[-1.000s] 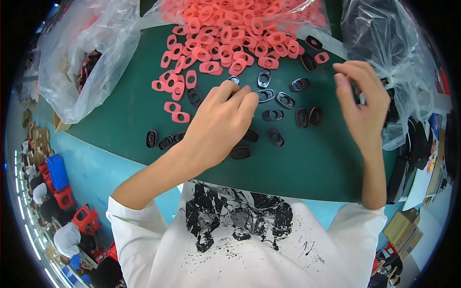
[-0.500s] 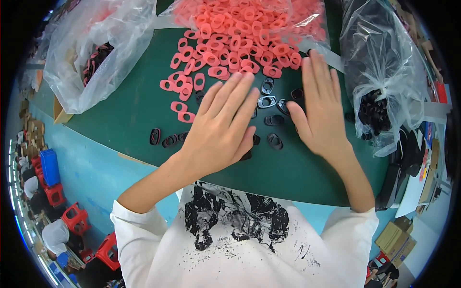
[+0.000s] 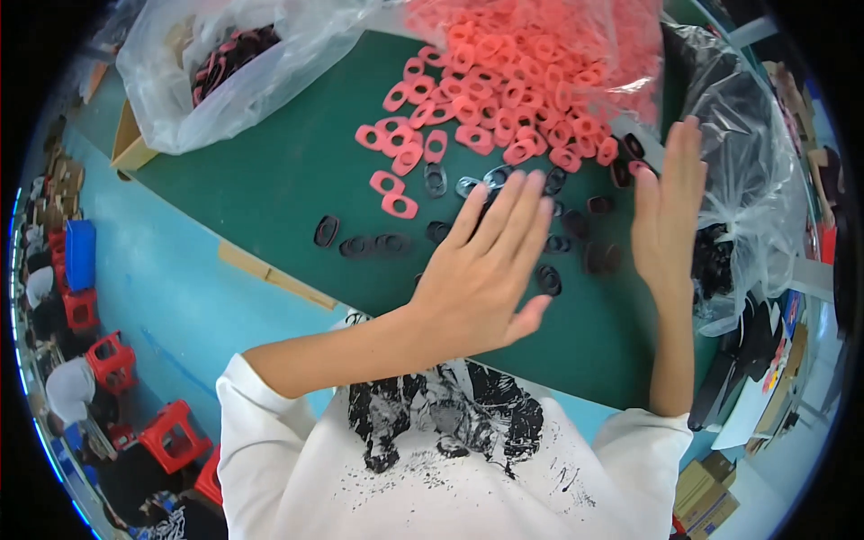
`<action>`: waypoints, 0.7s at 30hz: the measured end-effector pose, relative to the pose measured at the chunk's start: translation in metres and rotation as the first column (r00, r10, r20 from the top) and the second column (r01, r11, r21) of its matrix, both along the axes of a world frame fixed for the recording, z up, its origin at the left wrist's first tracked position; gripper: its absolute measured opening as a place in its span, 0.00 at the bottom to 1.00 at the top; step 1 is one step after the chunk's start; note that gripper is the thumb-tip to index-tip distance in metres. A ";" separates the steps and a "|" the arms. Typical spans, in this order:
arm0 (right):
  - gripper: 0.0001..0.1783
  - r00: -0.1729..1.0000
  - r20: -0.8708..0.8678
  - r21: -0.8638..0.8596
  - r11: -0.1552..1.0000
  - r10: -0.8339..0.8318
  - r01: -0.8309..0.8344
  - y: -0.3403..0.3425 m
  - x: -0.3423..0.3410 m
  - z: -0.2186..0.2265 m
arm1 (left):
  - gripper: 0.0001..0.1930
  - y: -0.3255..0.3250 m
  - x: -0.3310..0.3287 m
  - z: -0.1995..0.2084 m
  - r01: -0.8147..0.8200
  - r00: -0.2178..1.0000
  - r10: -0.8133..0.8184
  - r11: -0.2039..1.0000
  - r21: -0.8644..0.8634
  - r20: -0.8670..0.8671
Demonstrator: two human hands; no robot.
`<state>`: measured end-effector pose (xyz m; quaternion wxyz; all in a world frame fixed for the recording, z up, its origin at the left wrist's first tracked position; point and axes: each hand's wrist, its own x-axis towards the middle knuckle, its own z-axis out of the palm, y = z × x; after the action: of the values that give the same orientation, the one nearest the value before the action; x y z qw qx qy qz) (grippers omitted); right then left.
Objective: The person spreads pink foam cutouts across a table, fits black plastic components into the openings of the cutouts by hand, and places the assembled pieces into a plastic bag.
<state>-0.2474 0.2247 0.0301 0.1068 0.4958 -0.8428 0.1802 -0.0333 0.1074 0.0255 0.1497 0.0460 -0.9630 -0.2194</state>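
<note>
My left hand is held flat over the green table with its fingers stretched out, holding nothing. Beneath and beyond its fingertips lie several black oval pieces with holes, some partly hidden by the hand. My right hand is upright on its edge at the right, fingers extended and empty. Left of it are scattered dark oval pieces, a few smeared by motion. A big heap of pinkish-red oval rings spreads beyond both hands, with a few loose rings at its near left.
A clear plastic bag holding black-and-red pieces stands at the far left. On the right is a tied clear bag with black parts. The green table's near edge runs diagonally before me. Red stools and people are at the lower left.
The view has swung, so the table appears shifted right. My left hand has come nearer to me, uncovering some black pieces. Dark pieces beside my right hand have moved.
</note>
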 end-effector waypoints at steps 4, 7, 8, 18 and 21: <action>0.37 0.998 0.019 0.119 0.991 0.053 -0.055 0.008 0.031 -0.024 | 0.41 -0.011 -0.013 -0.025 -0.102 0.995 0.102 0.994 -0.029 -0.007; 0.36 0.996 0.059 -0.038 0.997 0.069 -0.067 0.006 0.019 0.001 | 0.41 -0.014 -0.007 -0.023 -0.114 0.992 0.116 0.992 -0.054 0.043; 0.36 0.995 0.066 -0.023 0.997 0.075 -0.074 0.014 0.009 0.010 | 0.41 -0.011 -0.004 -0.014 -0.112 0.993 0.113 0.993 -0.048 0.025; 0.33 0.999 0.024 0.008 0.999 0.046 -0.046 0.011 -0.015 -0.002 | 0.40 -0.003 0.009 0.001 -0.112 0.993 0.113 0.993 0.032 -0.043; 0.33 0.997 0.063 0.280 0.958 0.049 -0.065 -0.003 -0.020 -0.033 | 0.41 -0.014 0.004 -0.021 -0.160 0.987 0.160 0.987 -0.014 0.022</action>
<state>-0.2671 0.2213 -0.0024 0.0064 0.5246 -0.8480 0.0754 -0.0294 0.0933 0.0047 0.1558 0.1248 -0.9592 -0.2004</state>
